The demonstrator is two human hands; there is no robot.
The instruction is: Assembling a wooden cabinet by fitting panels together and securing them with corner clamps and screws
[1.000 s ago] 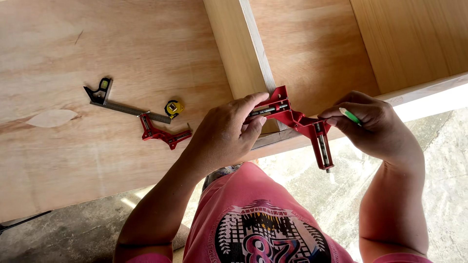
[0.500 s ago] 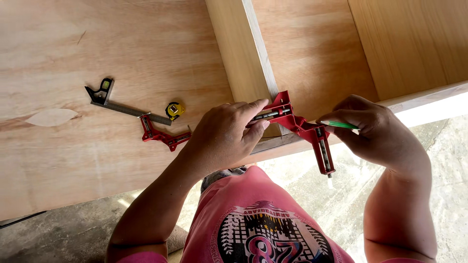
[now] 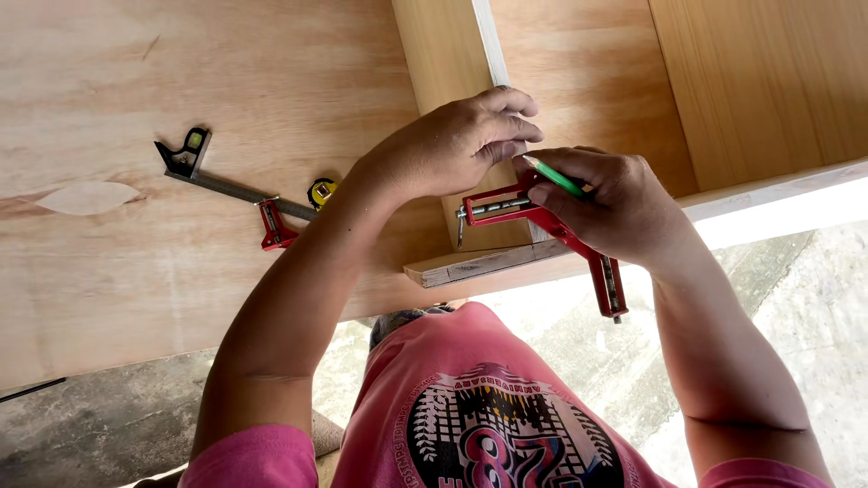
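A red corner clamp (image 3: 542, 221) sits on the corner where an upright plywood divider (image 3: 457, 108) meets the front edge board (image 3: 470, 265). My right hand (image 3: 610, 203) rests on the clamp and holds a green pencil (image 3: 553, 175), its tip pointing toward the divider. My left hand (image 3: 457, 145) lies on the divider's top edge just above the clamp, fingers curled over the edge, thumb near the pencil tip.
On the big plywood sheet (image 3: 136, 253) to the left lie a metal combination square (image 3: 212, 176), a second red clamp (image 3: 274, 226) and a small yellow tape measure (image 3: 321, 192). Bare concrete floor (image 3: 796, 289) shows at the right and below.
My left hand has let go of the clamp and moved up onto the divider's edge. My right hand has shifted left over the clamp, bringing the pencil tip up toward the divider.
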